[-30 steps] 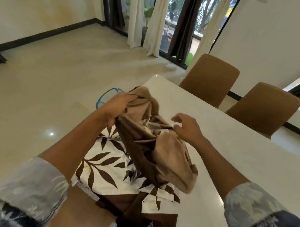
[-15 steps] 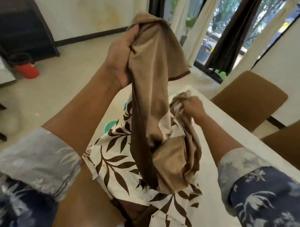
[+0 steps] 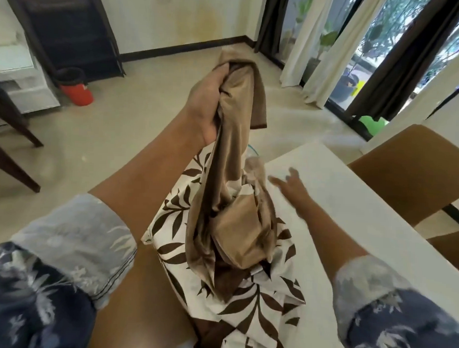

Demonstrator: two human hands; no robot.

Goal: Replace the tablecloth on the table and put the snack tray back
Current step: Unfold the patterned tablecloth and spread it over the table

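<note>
Head view is showing the tan tablecloth (image 3: pixel 237 153) hanging bunched over the near corner of the white table (image 3: pixel 352 209), its lower folds lying on a leaf-print cloth (image 3: pixel 260 307). The left hand (image 3: pixel 207 105) is gripping its top, raised; the right hand (image 3: pixel 290 187) is hovering beside it, fingers spread, holding nothing. A brown chair (image 3: pixel 416 167) is standing beyond.

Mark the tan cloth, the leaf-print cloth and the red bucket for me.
tan cloth (image 3: pixel 233 137), head view, hanging stretch of fabric
leaf-print cloth (image 3: pixel 260 302), head view, white printed area
red bucket (image 3: pixel 76 93), head view, side wall
</note>
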